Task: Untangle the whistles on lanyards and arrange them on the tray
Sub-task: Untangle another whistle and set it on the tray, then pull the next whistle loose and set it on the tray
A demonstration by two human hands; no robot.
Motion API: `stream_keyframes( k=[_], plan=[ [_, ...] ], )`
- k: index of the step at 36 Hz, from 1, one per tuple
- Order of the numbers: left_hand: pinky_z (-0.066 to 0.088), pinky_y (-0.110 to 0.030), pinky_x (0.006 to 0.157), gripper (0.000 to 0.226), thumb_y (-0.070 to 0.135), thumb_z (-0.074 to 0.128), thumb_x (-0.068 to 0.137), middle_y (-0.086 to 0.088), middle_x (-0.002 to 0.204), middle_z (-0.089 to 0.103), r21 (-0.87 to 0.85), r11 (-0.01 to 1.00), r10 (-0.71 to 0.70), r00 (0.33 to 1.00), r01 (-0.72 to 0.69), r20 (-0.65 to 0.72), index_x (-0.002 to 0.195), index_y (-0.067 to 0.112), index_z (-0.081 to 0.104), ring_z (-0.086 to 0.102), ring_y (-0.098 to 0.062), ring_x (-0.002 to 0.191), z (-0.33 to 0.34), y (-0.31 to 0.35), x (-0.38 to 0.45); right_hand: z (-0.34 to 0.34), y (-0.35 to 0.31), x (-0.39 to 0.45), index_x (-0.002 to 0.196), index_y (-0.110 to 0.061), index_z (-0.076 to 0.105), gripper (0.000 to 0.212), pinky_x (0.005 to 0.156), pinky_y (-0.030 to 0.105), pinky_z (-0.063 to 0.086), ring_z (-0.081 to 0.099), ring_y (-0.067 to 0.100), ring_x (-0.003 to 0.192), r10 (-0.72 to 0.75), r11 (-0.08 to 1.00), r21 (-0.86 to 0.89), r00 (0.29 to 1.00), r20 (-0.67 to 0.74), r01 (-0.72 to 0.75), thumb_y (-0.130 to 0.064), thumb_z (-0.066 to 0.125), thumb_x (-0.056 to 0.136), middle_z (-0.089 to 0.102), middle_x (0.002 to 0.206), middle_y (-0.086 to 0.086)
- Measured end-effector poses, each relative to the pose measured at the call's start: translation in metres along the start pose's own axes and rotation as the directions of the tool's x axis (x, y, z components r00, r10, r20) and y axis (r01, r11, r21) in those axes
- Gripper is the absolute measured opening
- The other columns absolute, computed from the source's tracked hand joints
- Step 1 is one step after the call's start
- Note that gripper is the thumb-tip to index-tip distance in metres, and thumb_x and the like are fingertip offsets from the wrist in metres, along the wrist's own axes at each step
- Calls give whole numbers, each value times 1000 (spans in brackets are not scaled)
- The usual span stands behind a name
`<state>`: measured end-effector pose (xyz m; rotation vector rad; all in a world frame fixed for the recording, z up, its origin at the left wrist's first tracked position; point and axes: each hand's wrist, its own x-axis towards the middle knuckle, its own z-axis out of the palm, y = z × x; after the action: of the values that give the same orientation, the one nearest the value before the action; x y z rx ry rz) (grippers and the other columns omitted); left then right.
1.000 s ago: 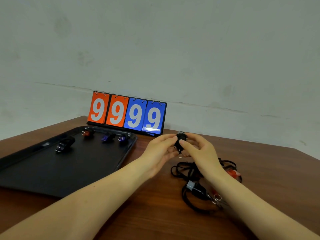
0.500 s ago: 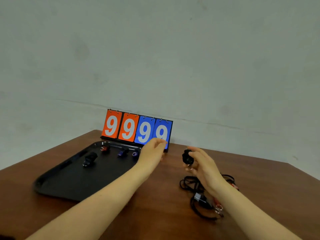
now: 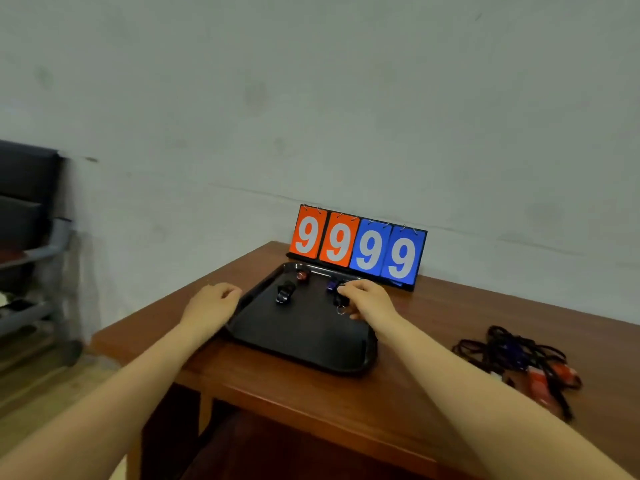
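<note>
Head view: right hand (image 3: 367, 299) pinches a black whistle (image 3: 338, 301) over the tray (image 3: 311, 344); left hand (image 3: 212, 304), loosely curled, rests at its edge.

"9999" on flip scoreboard (image 3: 356, 248)

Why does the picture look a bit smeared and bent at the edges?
Head view: the wide lens bows the table edges; motion blur smears the chair at far left and softens the lanyard tangle; a thin glare streak lies on the tray far rim; the scoreboard digits stay readable.
</note>
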<state>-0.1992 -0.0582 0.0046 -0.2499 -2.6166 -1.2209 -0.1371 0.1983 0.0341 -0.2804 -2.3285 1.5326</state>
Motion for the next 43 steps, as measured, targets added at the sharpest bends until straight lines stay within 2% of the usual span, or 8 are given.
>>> stream_keyframes(
  k=[6,12,20,24,27,30,36,43],
  plan=[
    [50,-34,84,29,21,45,97,0,118,67,-6,999,36,997,-36,66,110,23,71,60,-16,96,3,-5,2,32,11,28,112,-17,60,31,74,30,54,61,16,91,-1,989,-146,998,-63,-8,-34,67,87,63,106,0],
    [38,-27,86,38,11,43,95,2,133,59,20,999,38,996,-39,80,123,21,66,49,-18,126,6,-8,7,46,23,45,118,-22,61,38,91,31,46,57,15,107,-5,961,-275,997,-77,-16,-42,65,86,63,118,-3],
    [45,-29,83,38,12,44,93,4,128,62,3,999,39,996,-40,81,121,24,67,56,-18,116,7,-13,9,46,23,44,135,-17,52,50,98,30,41,54,20,120,-24,907,-421,1000,-15,16,-42,58,92,58,132,4],
    [50,-30,79,31,19,47,97,3,121,66,-13,999,44,997,-44,67,120,21,67,59,-13,99,4,-9,6,40,22,42,146,-15,35,66,108,37,38,46,26,129,39,951,-306,999,-25,-45,-46,57,91,44,146,7],
    [41,-25,76,28,25,50,97,3,115,67,-11,998,61,997,-61,39,116,19,69,60,-13,94,2,-5,0,31,16,34,150,-16,26,71,100,38,47,57,22,110,85,971,-226,996,21,-78,-45,55,92,46,142,7],
    [43,-25,77,27,31,54,96,3,114,69,-7,997,74,997,-74,9,112,18,71,60,-9,90,2,-5,-1,17,9,14,148,-17,29,61,79,27,52,58,12,90,6,979,-206,998,59,6,-34,55,95,58,113,1],
    [43,-28,79,16,29,58,93,4,104,55,-1,973,224,955,-229,-194,104,23,67,55,-11,91,-3,6,-16,-49,17,-43,129,-20,54,32,68,18,50,63,9,90,-154,971,-181,988,26,157,-16,49,98,64,99,0],
    [34,-16,61,11,26,57,93,8,93,53,9,953,303,951,-303,-67,102,29,62,49,-5,77,30,70,-36,-131,30,-75,104,-17,66,22,52,14,45,60,9,62,-95,989,-122,984,-149,77,-13,45,99,66,79,5]
  ],
)
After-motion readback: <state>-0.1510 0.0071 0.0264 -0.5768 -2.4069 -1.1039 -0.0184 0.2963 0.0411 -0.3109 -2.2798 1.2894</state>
